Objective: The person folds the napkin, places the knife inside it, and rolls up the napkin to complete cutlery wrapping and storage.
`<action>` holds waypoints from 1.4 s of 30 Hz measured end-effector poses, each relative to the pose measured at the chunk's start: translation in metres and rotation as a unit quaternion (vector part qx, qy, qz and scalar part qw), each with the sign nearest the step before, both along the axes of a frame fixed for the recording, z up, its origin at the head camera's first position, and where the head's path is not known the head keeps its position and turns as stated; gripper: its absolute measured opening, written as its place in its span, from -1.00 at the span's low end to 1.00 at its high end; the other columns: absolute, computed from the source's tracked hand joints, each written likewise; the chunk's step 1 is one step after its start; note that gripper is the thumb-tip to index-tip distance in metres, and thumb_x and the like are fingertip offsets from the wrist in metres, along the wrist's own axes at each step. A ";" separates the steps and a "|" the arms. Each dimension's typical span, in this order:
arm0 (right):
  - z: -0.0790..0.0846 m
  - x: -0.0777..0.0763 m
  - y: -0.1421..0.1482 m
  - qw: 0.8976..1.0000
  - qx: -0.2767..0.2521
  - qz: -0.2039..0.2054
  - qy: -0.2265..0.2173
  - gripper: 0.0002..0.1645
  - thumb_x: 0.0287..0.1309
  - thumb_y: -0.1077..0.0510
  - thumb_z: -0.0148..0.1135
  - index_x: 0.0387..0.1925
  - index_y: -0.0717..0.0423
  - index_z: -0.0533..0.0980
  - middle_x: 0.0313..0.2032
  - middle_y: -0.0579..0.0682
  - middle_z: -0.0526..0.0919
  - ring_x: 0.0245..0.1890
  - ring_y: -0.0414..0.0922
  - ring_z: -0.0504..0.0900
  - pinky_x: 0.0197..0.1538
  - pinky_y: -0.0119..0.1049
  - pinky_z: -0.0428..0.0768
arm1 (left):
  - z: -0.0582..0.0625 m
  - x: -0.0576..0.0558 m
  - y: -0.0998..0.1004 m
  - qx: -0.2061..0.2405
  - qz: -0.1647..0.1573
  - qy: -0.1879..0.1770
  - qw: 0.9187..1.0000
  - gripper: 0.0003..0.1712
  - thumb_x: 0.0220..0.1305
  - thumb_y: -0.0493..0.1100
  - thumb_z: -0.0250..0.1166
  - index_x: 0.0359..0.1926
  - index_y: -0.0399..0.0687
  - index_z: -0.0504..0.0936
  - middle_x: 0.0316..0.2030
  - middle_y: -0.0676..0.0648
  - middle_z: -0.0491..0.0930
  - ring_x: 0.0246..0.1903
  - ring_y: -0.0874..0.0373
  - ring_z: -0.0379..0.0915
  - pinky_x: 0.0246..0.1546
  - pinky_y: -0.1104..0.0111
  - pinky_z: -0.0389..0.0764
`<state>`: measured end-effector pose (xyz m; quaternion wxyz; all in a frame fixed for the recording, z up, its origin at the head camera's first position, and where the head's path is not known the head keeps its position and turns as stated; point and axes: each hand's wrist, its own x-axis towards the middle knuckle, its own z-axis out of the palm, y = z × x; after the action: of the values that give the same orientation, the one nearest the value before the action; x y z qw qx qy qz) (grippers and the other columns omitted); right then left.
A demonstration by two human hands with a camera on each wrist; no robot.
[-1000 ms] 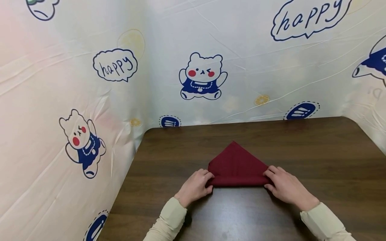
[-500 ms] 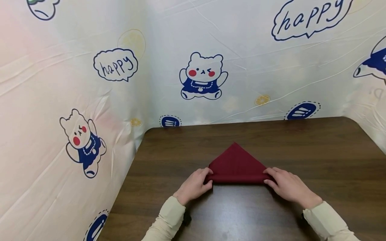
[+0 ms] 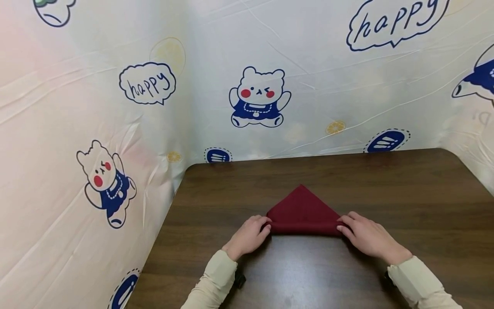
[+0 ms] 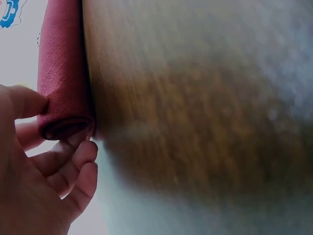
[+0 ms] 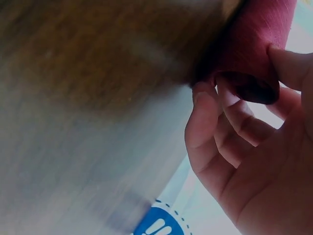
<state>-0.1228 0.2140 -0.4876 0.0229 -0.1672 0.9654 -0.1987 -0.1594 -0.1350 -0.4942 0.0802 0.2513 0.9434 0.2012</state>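
Observation:
A dark red cloth napkin lies on the table, its far part a flat triangle pointing away from me. Along the near side it is rolled into a tube. My left hand holds the tube's left end between thumb and fingers. At the right end my right hand grips the tube the same way. In the left wrist view the rolled cloth shows its spiral layers at the end, with fingers curled beneath. The right wrist view shows a hollow opening in the roll, fingertips tucked against its edge.
The dark wooden table extends around the cloth on all sides. A pale curtain printed with bears and words hangs behind the table and along its left side. A dark object shows below the left cuff.
The rolled edge has moved slightly away from me, and the flat triangle has become a little shorter. Both hands have kept hold of the tube's ends.

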 end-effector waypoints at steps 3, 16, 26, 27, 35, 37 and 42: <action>-0.001 0.000 -0.001 1.000 -0.003 -0.009 -0.011 -0.70 0.34 -0.04 0.08 -0.04 -0.02 0.57 -0.15 -0.06 0.62 -0.17 -0.05 0.65 -0.21 0.01 0.60 | -0.001 -0.001 0.000 0.002 0.004 -0.006 1.000 -0.61 0.49 -0.04 -0.08 0.10 -0.10 0.56 0.00 -0.07 0.61 0.08 0.04 0.49 0.15 0.17 0.47; -0.001 -0.003 -0.003 0.996 -0.035 -0.041 -0.071 -0.73 0.37 -0.04 0.04 -0.13 0.03 0.52 -0.25 -0.04 0.69 -0.24 -0.03 0.67 -0.27 -0.02 0.58 | -0.003 -0.004 -0.002 0.013 0.018 -0.019 1.000 -0.71 0.49 -0.05 -0.02 0.03 -0.08 0.51 -0.13 -0.04 0.66 -0.15 0.19 0.58 -0.07 0.30 0.57; -0.001 -0.004 -0.004 0.993 -0.029 -0.059 -0.100 -0.65 0.37 -0.08 0.03 -0.07 0.10 0.48 -0.23 0.05 0.69 -0.23 0.05 0.67 -0.34 -0.01 0.56 | -0.005 -0.006 -0.004 0.030 0.026 -0.029 0.999 -0.73 0.47 -0.03 0.02 0.03 -0.04 0.50 -0.22 -0.02 0.64 -0.37 0.28 0.47 -0.24 0.40 0.51; -0.001 -0.004 -0.004 0.993 -0.029 -0.060 -0.100 -0.64 0.37 -0.08 0.03 -0.07 0.11 0.48 -0.24 0.05 0.68 -0.24 0.05 0.67 -0.35 -0.01 0.56 | -0.005 -0.006 -0.004 0.032 0.027 -0.030 0.999 -0.72 0.47 -0.03 0.02 0.03 -0.04 0.50 -0.22 -0.02 0.64 -0.37 0.28 0.47 -0.25 0.40 0.51; -0.003 -0.007 -0.002 0.992 -0.025 -0.068 -0.106 -0.57 0.37 -0.14 0.01 -0.06 0.13 0.47 -0.24 0.08 0.68 -0.28 0.06 0.67 -0.37 0.00 0.55 | -0.006 -0.009 -0.003 0.054 0.041 -0.048 0.997 -0.72 0.47 -0.04 0.03 0.03 -0.06 0.50 -0.23 -0.03 0.64 -0.42 0.28 0.44 -0.28 0.40 0.49; -0.003 -0.007 -0.003 0.991 -0.025 -0.070 -0.107 -0.58 0.37 -0.13 0.01 -0.06 0.13 0.48 -0.24 0.08 0.68 -0.27 0.05 0.67 -0.36 0.00 0.56 | -0.005 -0.010 -0.004 0.059 0.045 -0.055 0.996 -0.72 0.46 -0.04 0.04 0.03 -0.06 0.50 -0.24 -0.03 0.64 -0.44 0.29 0.43 -0.29 0.40 0.48; -0.003 -0.007 -0.004 0.993 -0.020 -0.068 -0.098 -0.59 0.37 -0.13 0.01 -0.07 0.13 0.48 -0.24 0.08 0.69 -0.28 0.07 0.67 -0.35 0.02 0.56 | -0.002 -0.010 -0.004 0.065 0.058 -0.066 0.994 -0.73 0.45 -0.04 0.07 0.01 -0.06 0.53 -0.41 0.02 0.60 -0.54 0.29 0.35 -0.36 0.42 0.44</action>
<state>-0.1302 0.2102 -0.4902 0.1008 -0.0817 0.9634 -0.2347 -0.1693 -0.1391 -0.4957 0.1141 0.1869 0.9339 0.2826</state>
